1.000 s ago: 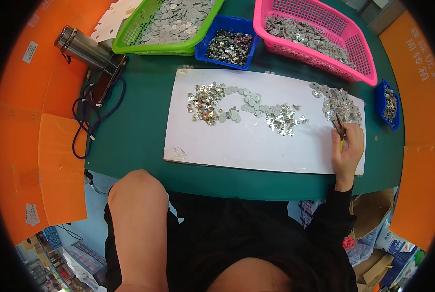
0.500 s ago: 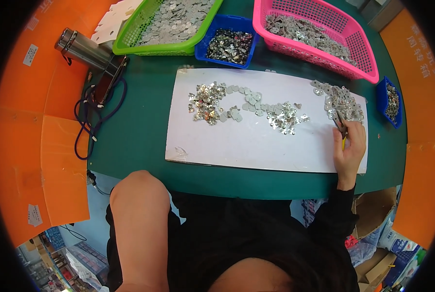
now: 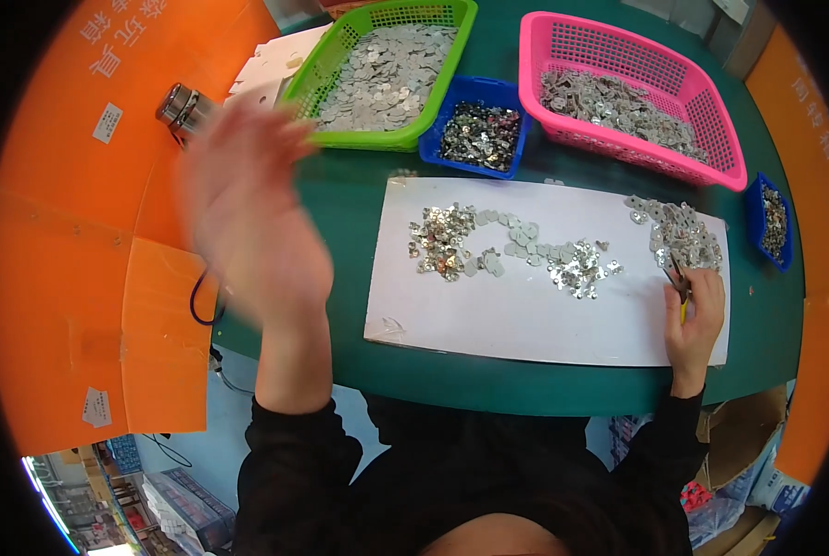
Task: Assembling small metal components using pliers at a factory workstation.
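My right hand (image 3: 696, 320) rests at the right end of a white board (image 3: 488, 320), closed around a pair of pliers (image 3: 681, 285) with yellow handles. The pliers' jaws point at a pile of clear round pieces (image 3: 681, 232). My left hand (image 3: 247, 204) is raised at the left, large and smeared by motion, so its fingers cannot be read. On the board lie shiny gold-silver metal bits (image 3: 442, 243), pale flat discs (image 3: 523, 239) and shiny silver bits (image 3: 576, 269).
Behind the board stand a green basket (image 3: 368, 139) of pale discs, a blue bin (image 3: 474, 167) of small metal parts and a pink basket (image 3: 637, 153) of clear pieces. A small blue tray (image 3: 772, 222) is at the right. A steel flask (image 3: 181, 107) stands beside orange panels (image 3: 53, 278).
My left hand has come up from the lower left into view over the table's left side. The whole view has shifted. My right hand keeps the pliers by the clear pieces.
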Demonstrator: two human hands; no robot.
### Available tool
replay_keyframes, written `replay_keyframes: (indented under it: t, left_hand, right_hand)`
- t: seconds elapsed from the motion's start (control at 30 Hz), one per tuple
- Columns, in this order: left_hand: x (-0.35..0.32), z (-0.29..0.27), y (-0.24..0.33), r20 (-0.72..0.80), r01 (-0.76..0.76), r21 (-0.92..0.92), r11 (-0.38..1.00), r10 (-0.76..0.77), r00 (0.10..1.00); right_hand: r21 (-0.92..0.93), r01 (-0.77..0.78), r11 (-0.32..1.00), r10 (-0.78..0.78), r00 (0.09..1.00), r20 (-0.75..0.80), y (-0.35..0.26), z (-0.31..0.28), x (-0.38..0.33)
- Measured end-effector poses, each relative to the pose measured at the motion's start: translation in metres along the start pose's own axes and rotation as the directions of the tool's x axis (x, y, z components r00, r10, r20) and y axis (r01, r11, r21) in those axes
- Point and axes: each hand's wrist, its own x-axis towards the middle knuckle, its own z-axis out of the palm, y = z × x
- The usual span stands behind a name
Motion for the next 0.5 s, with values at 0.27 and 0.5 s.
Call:
replay_keyframes:
  t: [0.27, 0.5]
  left_hand:
    - [0.036, -0.028, -0.12, 0.227, 0.206, 0.537, 0.818, -0.375, 0.899]
    - [-0.037, 0.0, -0.061, 0.568, -0.038, 0.747, 0.664, -0.608, 0.554]
  right_hand:
    - [0.022, 0.088, 0.996, -0.088, 0.996, 0.018, 0.001, 0.001, 0.009]
    - [0.007, 0.045, 0.999, -0.045, 0.999, 0.028, 0.006, 0.003, 0.005]
